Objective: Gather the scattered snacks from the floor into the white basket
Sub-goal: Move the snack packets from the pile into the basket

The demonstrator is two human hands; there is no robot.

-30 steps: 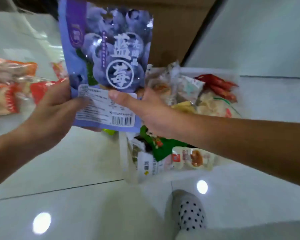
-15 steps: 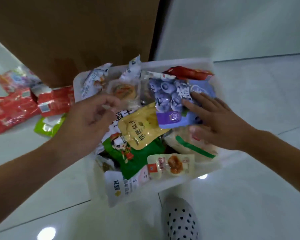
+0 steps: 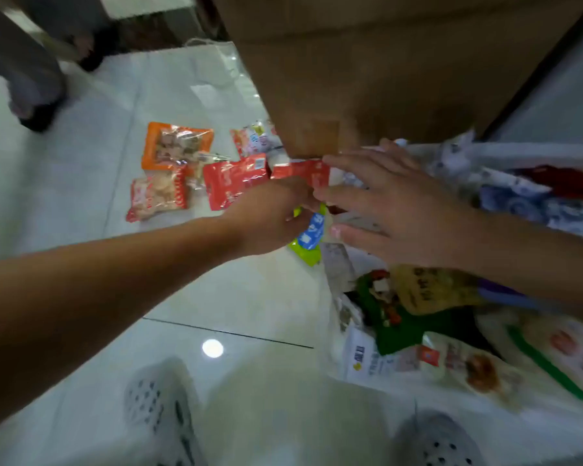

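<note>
My left hand [image 3: 270,216] reaches across the floor, its curled fingers pinching the top of a green packet with a blue label [image 3: 308,242] beside the white basket [image 3: 532,151]. My right hand [image 3: 394,210] hovers with straight, spread fingers, its tips over a red packet [image 3: 300,171]. The basket at the right is heaped with snacks, among them the blue blueberry bag [image 3: 532,203]. More snacks lie on the floor to the left: a second red packet [image 3: 231,183], an orange packet [image 3: 177,144] and a pink cracker packet [image 3: 157,196].
A large cardboard box [image 3: 384,79] stands right behind the red packets and the basket, with a small packet [image 3: 254,137] at its corner. My slippered feet [image 3: 159,408] are at the bottom. Another person's legs [image 3: 31,79] stand at the far left.
The blueberry bag went from both hands into the basket and was let go. Both hands then moved left from the basket to the packets on the floor, and the view swung left.
</note>
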